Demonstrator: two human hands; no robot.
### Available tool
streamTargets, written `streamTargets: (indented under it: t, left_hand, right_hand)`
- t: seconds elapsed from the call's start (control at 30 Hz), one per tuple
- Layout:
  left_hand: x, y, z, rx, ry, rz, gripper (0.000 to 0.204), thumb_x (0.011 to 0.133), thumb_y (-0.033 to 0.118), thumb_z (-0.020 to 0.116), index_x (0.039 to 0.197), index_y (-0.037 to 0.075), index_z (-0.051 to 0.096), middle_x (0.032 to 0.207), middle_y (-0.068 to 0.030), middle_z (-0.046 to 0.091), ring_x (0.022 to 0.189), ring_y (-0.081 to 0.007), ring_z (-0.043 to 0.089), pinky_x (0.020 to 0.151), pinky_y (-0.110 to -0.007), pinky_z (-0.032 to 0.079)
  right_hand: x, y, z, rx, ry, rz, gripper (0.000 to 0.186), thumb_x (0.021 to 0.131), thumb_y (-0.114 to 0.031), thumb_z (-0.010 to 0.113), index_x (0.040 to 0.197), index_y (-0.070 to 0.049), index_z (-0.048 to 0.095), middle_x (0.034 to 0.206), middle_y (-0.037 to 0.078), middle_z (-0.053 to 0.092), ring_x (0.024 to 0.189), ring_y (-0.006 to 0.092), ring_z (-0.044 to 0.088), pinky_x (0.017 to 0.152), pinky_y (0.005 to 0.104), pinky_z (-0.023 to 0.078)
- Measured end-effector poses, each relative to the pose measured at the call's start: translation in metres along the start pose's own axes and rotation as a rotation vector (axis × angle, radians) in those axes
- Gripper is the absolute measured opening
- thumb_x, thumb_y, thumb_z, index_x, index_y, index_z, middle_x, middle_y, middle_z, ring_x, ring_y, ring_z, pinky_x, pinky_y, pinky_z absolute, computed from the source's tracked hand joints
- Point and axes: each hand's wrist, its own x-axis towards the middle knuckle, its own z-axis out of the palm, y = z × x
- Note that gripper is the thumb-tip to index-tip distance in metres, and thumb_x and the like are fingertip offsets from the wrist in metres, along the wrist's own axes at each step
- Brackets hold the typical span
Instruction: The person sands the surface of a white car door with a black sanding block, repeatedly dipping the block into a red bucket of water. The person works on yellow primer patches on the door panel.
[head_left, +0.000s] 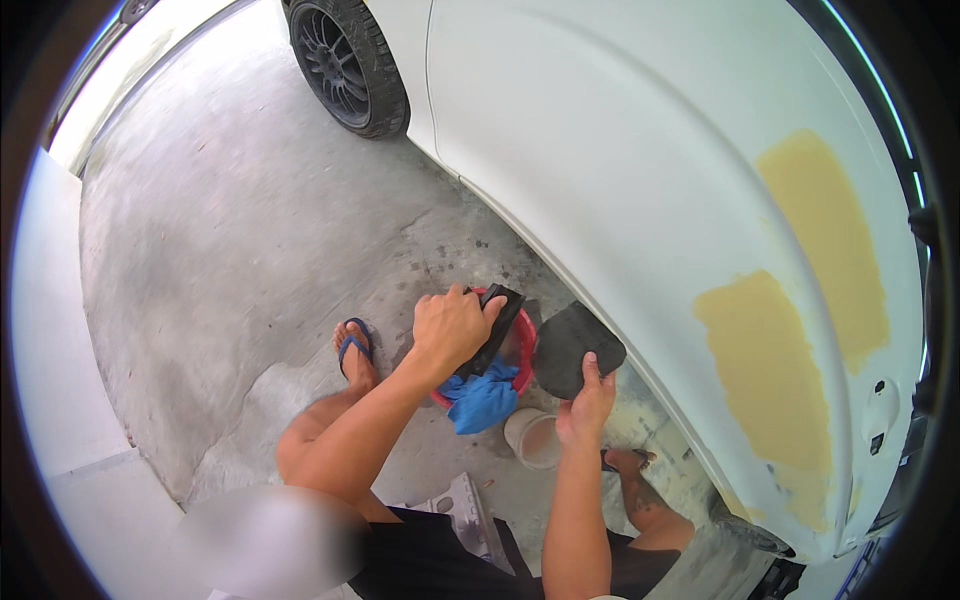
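Note:
My left hand (450, 325) grips a black elongated block (490, 350) above a red basin (523, 330) that has a crumpled blue cloth (485, 400) hanging over its near side. Held between the thumb and fingers of my right hand (585, 410) is a black, rounded flat piece (573, 343), just right of the basin and near the car's lower edge. A pale bucket (518, 432) stands below the two hands. The white car's side (620, 150) fills the right of the view, with two patches of yellowish filler (760, 375) on it.
A dark wheel (343, 65) is at the top. Concrete floor (200, 250) lies around my sandalled feet (355, 350), and a white wall (55, 310) runs along the left. A grey plastic item (460, 500) sits between my legs. The car's sill runs diagonally beside my right hand.

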Motion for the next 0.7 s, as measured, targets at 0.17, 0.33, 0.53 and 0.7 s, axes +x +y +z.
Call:
streamTargets:
  t: [0.17, 0.33, 0.53, 0.7]
  left_hand:
    - [-0.005, 0.007, 0.017, -0.023, -0.080, 0.030, 0.066, 0.103, 0.061, 0.052, 0.083, 0.002, 0.077, 0.090, -0.0205, 0.072, 0.079, -0.0422, 0.072, 0.074, -0.052, 0.056]
    - [-0.009, 0.011, 0.027, -0.137, -0.056, 0.120, 0.069, 0.101, 0.065, 0.054, 0.080, 0.002, 0.075, 0.089, -0.0195, 0.073, 0.080, -0.0396, 0.072, 0.074, -0.050, 0.055]
    - [0.000, 0.010, 0.020, -0.163, -0.270, 0.006, 0.069, 0.103, 0.063, 0.051, 0.078, 0.003, 0.074, 0.080, -0.0197, 0.071, 0.080, -0.0417, 0.070, 0.073, -0.052, 0.054]
    - [0.011, -0.008, 0.012, -0.174, -0.186, 0.027, 0.071, 0.106, 0.062, 0.048, 0.079, 0.002, 0.074, 0.078, -0.0232, 0.070, 0.081, -0.0463, 0.068, 0.073, -0.056, 0.053]
  right_hand:
    - [-0.006, 0.009, 0.024, 0.388, -0.159, 0.452, 0.043, 0.107, -0.034, 0.062, 0.139, -0.006, 0.060, 0.133, 0.009, 0.070, 0.118, 0.0258, 0.068, 0.103, 0.0438, 0.054]
    - [-0.005, 0.038, 0.023, 0.066, -0.078, 0.439, 0.044, 0.104, -0.036, 0.068, 0.135, -0.006, 0.064, 0.124, 0.006, 0.072, 0.110, 0.0188, 0.069, 0.092, 0.0357, 0.056]
    - [-0.005, 0.049, -0.003, -0.097, -0.042, 0.435, 0.037, 0.104, -0.031, 0.068, 0.132, -0.007, 0.065, 0.119, 0.004, 0.072, 0.105, 0.0158, 0.068, 0.086, 0.0316, 0.055]
    - [0.000, 0.052, -0.017, 0.024, -0.067, 0.486, 0.034, 0.104, -0.030, 0.069, 0.131, -0.009, 0.067, 0.115, 0.002, 0.074, 0.094, 0.0135, 0.070, 0.079, 0.0280, 0.055]
